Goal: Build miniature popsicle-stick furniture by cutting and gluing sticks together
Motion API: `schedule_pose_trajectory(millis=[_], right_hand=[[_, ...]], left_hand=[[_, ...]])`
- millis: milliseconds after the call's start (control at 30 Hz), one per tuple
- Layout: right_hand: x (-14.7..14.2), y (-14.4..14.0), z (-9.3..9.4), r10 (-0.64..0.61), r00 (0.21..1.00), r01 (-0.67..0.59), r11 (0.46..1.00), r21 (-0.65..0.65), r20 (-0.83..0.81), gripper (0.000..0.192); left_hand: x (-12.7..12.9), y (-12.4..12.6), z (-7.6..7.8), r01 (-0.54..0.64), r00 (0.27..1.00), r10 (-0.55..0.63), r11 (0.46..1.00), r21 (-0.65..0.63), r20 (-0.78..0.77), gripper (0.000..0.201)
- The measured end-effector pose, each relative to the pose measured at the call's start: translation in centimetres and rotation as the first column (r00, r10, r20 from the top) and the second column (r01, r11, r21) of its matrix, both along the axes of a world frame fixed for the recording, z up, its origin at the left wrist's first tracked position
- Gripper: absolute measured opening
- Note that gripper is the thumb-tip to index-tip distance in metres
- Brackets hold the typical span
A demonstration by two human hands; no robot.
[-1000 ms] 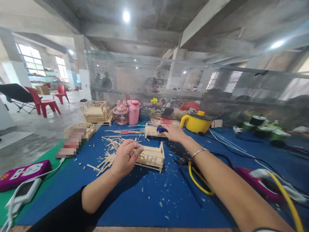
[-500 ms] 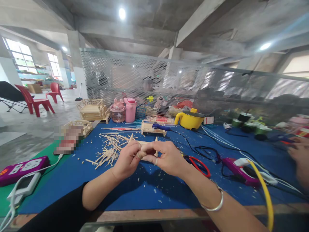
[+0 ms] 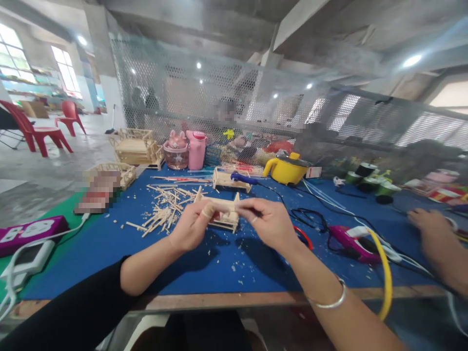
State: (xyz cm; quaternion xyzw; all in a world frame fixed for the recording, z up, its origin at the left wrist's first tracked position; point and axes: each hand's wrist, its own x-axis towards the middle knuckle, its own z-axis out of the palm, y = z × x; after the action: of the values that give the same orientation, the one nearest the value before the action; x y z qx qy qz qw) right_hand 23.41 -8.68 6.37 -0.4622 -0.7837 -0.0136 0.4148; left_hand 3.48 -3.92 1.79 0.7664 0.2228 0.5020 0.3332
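Close in front of me, a small frame of pale wooden sticks (image 3: pixel 231 224) stands on the blue mat, partly hidden behind my hands. My left hand (image 3: pixel 193 224) is closed in a pinch at its left side. My right hand (image 3: pixel 269 222) pinches too, at the frame's right post. Their fingertips face each other a short gap apart. What lies between the fingers is too small and blurred to make out. A pile of loose wooden sticks (image 3: pixel 166 209) lies left of my hands. Beyond them, a blue glue gun (image 3: pixel 240 179) rests on another small wooden piece (image 3: pixel 221 181).
Red-handled scissors (image 3: pixel 305 238) lie partly behind my right wrist. Cables and a purple power strip (image 3: pixel 353 246) are farther right, near another person's hand (image 3: pixel 431 229). A yellow pot (image 3: pixel 288 169), pink jug (image 3: pixel 197 151) and wooden pieces (image 3: pixel 137 148) stand along the back.
My hands have moved apart from each other, and the wooden frame now shows between them. The view has tilted downward. The other person's hand has moved further into view.
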Motion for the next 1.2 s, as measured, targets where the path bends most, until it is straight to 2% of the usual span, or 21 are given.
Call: schedule_pose_trajectory(millis=[100, 200, 300, 400, 467, 533, 667, 767, 867, 1000, 1100, 1133, 1200], right_hand=[[1.3, 0.4, -0.2, -0.070, 0.997, 0.071, 0.994, -0.084, 0.018, 0.013], [1.8, 0.6, -0.9, -0.066, 0.996, 0.074, 0.989, -0.129, 0.065, 0.013], [1.7, 0.6, -1.7, -0.050, 0.995, 0.059, 0.993, -0.099, 0.088, 0.013], [1.5, 0.5, -2.4, -0.091, 0.993, 0.096, 0.993, -0.062, 0.080, 0.011], [1.4, 0.4, -2.6, -0.133, 0.987, 0.137, 0.990, -0.036, 0.092, 0.013], [1.3, 0.3, -2.7, -0.159, 0.971, 0.155, 0.987, 0.033, 0.180, 0.014], [1.1, -0.2, -2.9, -0.167, 0.900, 0.088, 0.974, 0.207, 0.403, 0.017], [0.9, -0.6, -3.0, -0.196, 0.923, 0.111, 0.959, 0.259, 0.331, 0.014], [1.0, -0.4, -2.2, -0.190, 0.964, 0.155, 0.970, 0.185, 0.184, 0.013], [1.3, 0.2, 0.3, -0.080, 0.971, 0.081, 0.997, 0.002, 0.223, 0.016], [1.0, 0.0, 1.7, -0.008, 0.978, 0.029, 0.995, -0.096, 0.210, 0.027], [0.8, -0.2, 2.0, 0.008, 0.980, 0.013, 0.995, -0.103, 0.200, 0.030], [0.3, -0.7, 2.1, 0.041, 0.981, -0.023, 0.995, -0.095, 0.187, 0.031]], left_hand=[[-0.7, 0.8, 0.1, -0.167, 0.985, 0.163, 0.983, 0.071, 0.061, 0.054], [-1.3, 1.8, 0.2, -0.319, 0.944, 0.306, 0.943, 0.100, 0.122, 0.053], [-1.6, 2.6, 0.1, -0.397, 0.917, 0.382, 0.904, 0.157, 0.117, 0.051], [-1.6, 3.1, 0.0, -0.428, 0.903, 0.423, 0.873, 0.234, 0.071, 0.043], [-1.5, 3.3, 0.0, -0.421, 0.904, 0.425, 0.869, 0.258, 0.041, 0.039], [-1.4, 3.4, -0.1, -0.403, 0.910, 0.415, 0.876, 0.263, 0.012, 0.036], [-1.3, 3.5, -0.2, -0.395, 0.907, 0.421, 0.873, 0.286, -0.031, 0.032], [-1.3, 3.4, -0.3, -0.369, 0.905, 0.418, 0.861, 0.349, -0.076, 0.026], [-1.3, 3.5, -0.6, -0.311, 0.908, 0.391, 0.870, 0.384, -0.150, 0.028], [-1.3, 3.3, -0.6, -0.265, 0.912, 0.368, 0.864, 0.428, -0.178, 0.032], [-1.0, 2.2, 0.1, -0.201, 0.939, 0.310, 0.849, 0.489, -0.153, 0.035], [-0.8, 1.7, 0.3, -0.175, 0.951, 0.272, 0.861, 0.477, -0.144, 0.036], [-0.3, 0.7, 0.5, -0.113, 0.979, 0.167, 0.920, 0.375, -0.115, 0.041]])
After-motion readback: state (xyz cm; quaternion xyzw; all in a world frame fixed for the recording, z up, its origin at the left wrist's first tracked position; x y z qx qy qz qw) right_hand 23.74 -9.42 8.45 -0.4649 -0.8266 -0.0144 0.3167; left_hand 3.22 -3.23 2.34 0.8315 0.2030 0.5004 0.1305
